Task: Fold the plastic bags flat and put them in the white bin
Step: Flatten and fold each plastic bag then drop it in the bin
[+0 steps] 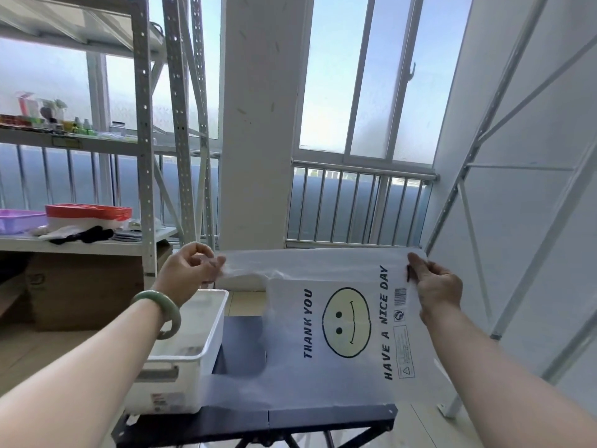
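Plastic bag pinched taut midair over right half of black table, white bin on left edge; left hand gripping a handle, right hand the bottom hem. Long axis sideways, handles leftward.

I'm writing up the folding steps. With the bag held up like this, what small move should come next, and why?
Probably lay the plastic bag flat on the dark table. The left hand and right hand pinch its top corners, holding it spread in the air; it is not yet folded for the white bin.
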Demonstrator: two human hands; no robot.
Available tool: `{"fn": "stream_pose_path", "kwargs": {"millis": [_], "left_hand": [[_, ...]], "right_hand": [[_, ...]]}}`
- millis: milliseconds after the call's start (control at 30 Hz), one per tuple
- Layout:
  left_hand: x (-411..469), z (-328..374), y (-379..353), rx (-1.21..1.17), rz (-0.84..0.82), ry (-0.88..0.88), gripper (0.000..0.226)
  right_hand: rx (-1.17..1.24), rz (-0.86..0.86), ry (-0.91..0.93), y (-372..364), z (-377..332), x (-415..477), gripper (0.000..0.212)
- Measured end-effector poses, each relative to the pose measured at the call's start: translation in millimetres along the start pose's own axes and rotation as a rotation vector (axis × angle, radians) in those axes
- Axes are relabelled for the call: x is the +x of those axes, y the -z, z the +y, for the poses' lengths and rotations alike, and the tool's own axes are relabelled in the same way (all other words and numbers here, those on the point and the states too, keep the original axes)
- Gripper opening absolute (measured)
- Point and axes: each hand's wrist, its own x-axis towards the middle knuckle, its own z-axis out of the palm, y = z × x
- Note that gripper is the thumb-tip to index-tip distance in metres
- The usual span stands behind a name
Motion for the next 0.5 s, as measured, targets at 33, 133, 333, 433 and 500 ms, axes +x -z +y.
{"fn": "stream_pose_path", "kwargs": {"millis": [33, 133, 333, 433, 500], "left_hand": [[0.5, 0.4, -0.1, -0.041, 0.020, 0.003, 0.011], [3.4, -2.0, 1.2, -0.119, 0.051, -0.003, 0.022], [4.6, 0.0, -0.8, -0.292, 0.095, 0.036, 0.034], [4.8, 4.8, -0.5, -0.362, 0.102, 0.063, 0.046], [4.6, 7.6, 0.5, -0.326, 0.135, 0.080, 0.048]], "right_hand": [[-0.004, 0.006, -0.004, 0.2, -0.3, 0.9, 0.014], [-0.042, 0.002, 0.003, 1.3, 1.1, 2.8, 0.019], [-0.262, 0.025, 0.151, -2.6, 4.5, 1.4, 0.029], [-0.506, 0.089, 0.338, -1.5, 3.4, -0.6, 0.031], [-0.582, 0.146, 0.425, -0.8, 2.6, -1.1, 0.033]]}}
